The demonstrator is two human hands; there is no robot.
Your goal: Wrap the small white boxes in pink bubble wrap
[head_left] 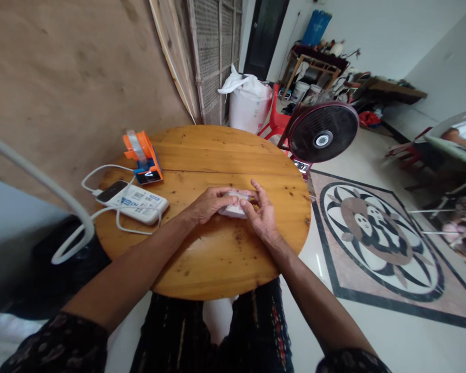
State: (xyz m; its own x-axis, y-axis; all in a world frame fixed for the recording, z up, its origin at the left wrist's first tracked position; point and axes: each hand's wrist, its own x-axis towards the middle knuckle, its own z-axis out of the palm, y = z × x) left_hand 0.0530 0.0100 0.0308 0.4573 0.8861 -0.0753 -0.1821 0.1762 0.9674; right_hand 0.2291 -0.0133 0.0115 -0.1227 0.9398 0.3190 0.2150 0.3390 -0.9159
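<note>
A small white packet (234, 210), wrapped in what looks like clear plastic, is between my hands over the middle of the wooden table (202, 259). My left hand (213, 203) is closed on its left side, with the thumb lying across the top. On the right side, my right hand (261, 210) pinches the packet with the thumb on top, while one finger sticks up and away. The undersides of both hands are hidden, and the packet's exact kind is too small to make out.
A white power bank (149, 209) with cables and an orange tape dispenser (142, 150) stand on the table's left side. Beyond the right edge is a round black fan (323, 132). A white sack (249, 103) and red chair (275, 122) stand behind. Another person's arm (460, 137) shows far right.
</note>
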